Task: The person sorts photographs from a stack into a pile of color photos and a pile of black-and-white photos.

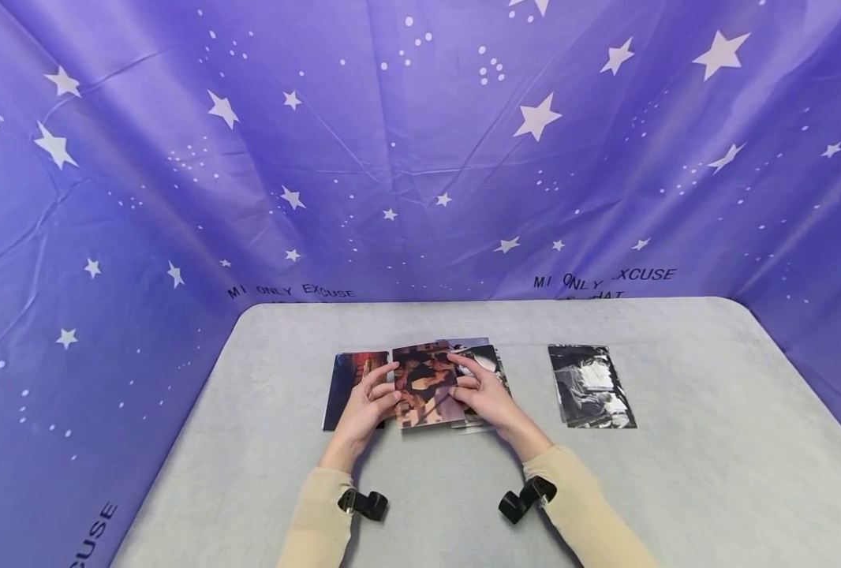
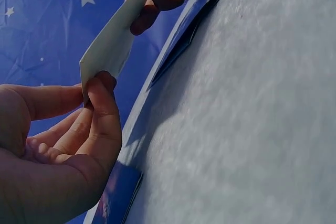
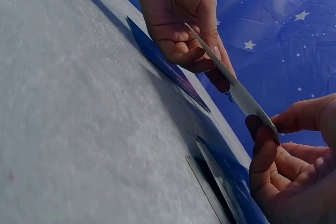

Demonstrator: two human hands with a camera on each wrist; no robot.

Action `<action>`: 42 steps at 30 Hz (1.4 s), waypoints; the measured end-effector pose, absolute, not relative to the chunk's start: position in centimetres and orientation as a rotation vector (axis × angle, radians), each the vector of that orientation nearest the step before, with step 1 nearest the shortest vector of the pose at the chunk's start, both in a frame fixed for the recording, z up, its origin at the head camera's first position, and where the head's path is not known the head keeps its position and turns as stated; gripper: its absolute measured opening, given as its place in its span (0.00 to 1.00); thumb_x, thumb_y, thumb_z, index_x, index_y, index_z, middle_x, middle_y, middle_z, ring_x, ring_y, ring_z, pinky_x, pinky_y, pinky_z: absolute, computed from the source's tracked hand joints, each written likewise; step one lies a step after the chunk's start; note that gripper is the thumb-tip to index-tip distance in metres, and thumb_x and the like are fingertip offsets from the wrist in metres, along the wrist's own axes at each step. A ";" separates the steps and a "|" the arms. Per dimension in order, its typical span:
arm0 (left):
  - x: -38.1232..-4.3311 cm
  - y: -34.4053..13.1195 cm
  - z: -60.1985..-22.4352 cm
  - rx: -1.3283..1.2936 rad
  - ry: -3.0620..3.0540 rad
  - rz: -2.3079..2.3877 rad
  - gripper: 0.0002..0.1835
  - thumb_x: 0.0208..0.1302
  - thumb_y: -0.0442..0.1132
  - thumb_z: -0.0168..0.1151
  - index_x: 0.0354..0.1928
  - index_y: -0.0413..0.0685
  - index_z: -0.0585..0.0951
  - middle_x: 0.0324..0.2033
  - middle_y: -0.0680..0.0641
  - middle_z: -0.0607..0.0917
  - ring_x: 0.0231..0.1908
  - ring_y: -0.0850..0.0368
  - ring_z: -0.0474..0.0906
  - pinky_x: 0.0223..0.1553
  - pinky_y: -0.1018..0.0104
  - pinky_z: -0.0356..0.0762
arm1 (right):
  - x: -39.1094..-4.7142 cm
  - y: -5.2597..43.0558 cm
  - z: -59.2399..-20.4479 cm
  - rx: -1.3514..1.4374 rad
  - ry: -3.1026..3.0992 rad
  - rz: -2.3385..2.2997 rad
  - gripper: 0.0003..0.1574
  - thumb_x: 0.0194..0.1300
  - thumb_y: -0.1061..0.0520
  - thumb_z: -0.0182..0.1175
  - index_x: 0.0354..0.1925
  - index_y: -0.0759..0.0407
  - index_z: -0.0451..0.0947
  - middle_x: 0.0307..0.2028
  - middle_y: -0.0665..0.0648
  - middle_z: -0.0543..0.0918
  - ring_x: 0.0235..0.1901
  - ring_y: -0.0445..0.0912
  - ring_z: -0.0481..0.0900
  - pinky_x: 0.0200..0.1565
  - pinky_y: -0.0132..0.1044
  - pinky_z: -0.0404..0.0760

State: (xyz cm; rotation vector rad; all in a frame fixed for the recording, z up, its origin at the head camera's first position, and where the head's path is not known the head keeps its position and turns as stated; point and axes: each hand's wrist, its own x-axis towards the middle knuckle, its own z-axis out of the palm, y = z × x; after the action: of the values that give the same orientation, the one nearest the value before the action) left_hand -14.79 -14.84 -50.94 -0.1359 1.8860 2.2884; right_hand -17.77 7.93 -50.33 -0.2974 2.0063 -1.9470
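Picture card (image 1: 426, 394), raised above the counter (image 1: 712, 473) between both hands.
Fingers of left hand (image 1: 365, 404) and right hand (image 1: 490, 400) pinch opposite edges; judged light, thin, easily creased; best held by the edges.

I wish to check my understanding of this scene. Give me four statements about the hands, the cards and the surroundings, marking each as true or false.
1. The left hand and the right hand pinch the same picture card. True.
2. The rightmost card is under the left hand. False: it lies apart from both hands.
3. The picture card is raised above the table. True.
4. The curtain is plain. False: it shows white stars.
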 end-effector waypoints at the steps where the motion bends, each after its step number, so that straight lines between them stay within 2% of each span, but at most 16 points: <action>1: -14.7 -15.0 -50.9 -0.140 1.890 2.290 0.30 0.62 0.21 0.56 0.68 0.39 0.67 0.31 0.51 0.81 0.29 0.61 0.78 0.33 0.68 0.78 | -17.8 7.7 -50.3 -0.299 2.004 -1.950 0.40 0.60 0.73 0.55 0.70 0.66 0.59 0.28 0.54 0.79 0.28 0.41 0.73 0.33 0.31 0.73; 8: -14.5 -16.5 -51.3 -0.153 1.928 2.304 0.30 0.61 0.19 0.55 0.67 0.37 0.67 0.29 0.51 0.81 0.29 0.61 0.79 0.33 0.68 0.79 | -17.7 5.9 -50.6 -0.363 2.041 -1.912 0.41 0.59 0.72 0.55 0.70 0.67 0.58 0.31 0.57 0.81 0.27 0.41 0.72 0.29 0.29 0.71; 15: -14.2 -17.8 -51.1 -0.163 1.963 2.287 0.30 0.60 0.18 0.54 0.66 0.34 0.67 0.28 0.51 0.81 0.29 0.61 0.79 0.33 0.68 0.79 | -17.7 4.5 -51.0 -0.462 2.052 -1.890 0.42 0.57 0.74 0.54 0.69 0.72 0.56 0.24 0.52 0.75 0.18 0.36 0.62 0.21 0.26 0.63; 21: -13.9 -19.1 -51.1 -0.189 2.004 2.258 0.29 0.59 0.17 0.53 0.65 0.32 0.68 0.30 0.48 0.82 0.30 0.61 0.79 0.34 0.70 0.78 | -17.0 3.3 -49.6 -0.555 2.113 -1.833 0.40 0.57 0.75 0.54 0.67 0.79 0.55 0.22 0.52 0.74 0.17 0.34 0.62 0.23 0.25 0.65; 26: -13.7 -20.2 -51.4 -0.211 2.121 2.196 0.26 0.59 0.19 0.54 0.62 0.28 0.69 0.32 0.47 0.80 0.31 0.61 0.78 0.35 0.71 0.77 | -17.3 1.8 -50.9 -0.605 2.288 -1.679 0.40 0.59 0.71 0.57 0.68 0.74 0.57 0.22 0.49 0.75 0.15 0.34 0.64 0.24 0.27 0.67; 29: -13.7 -20.9 -51.5 -0.234 2.176 2.158 0.25 0.60 0.19 0.53 0.61 0.26 0.69 0.34 0.45 0.80 0.33 0.61 0.78 0.37 0.71 0.77 | -17.4 1.0 -51.1 -0.615 2.337 -1.630 0.39 0.59 0.68 0.58 0.67 0.75 0.58 0.25 0.50 0.78 0.15 0.33 0.66 0.24 0.28 0.70; 35: -13.7 -22.0 -51.1 -0.292 2.197 2.116 0.25 0.61 0.20 0.53 0.61 0.25 0.69 0.36 0.43 0.79 0.34 0.62 0.76 0.39 0.71 0.77 | -17.6 -0.3 -51.0 -0.640 2.394 -1.561 0.38 0.59 0.66 0.58 0.66 0.78 0.60 0.23 0.49 0.73 0.16 0.34 0.63 0.24 0.29 0.67; 42: -13.7 -23.1 -50.9 -0.318 2.214 2.057 0.24 0.62 0.21 0.53 0.62 0.25 0.68 0.40 0.40 0.79 0.35 0.62 0.77 0.40 0.72 0.76 | -17.9 -1.6 -50.8 -0.641 2.534 -1.360 0.38 0.58 0.62 0.58 0.65 0.74 0.63 0.21 0.46 0.71 0.19 0.37 0.65 0.28 0.33 0.69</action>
State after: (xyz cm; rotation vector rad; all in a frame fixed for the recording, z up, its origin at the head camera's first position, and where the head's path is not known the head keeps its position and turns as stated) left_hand -13.73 -23.13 -50.90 -0.3180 2.2138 2.0570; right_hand -17.87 -1.62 -50.79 -0.6409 2.5337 -1.3598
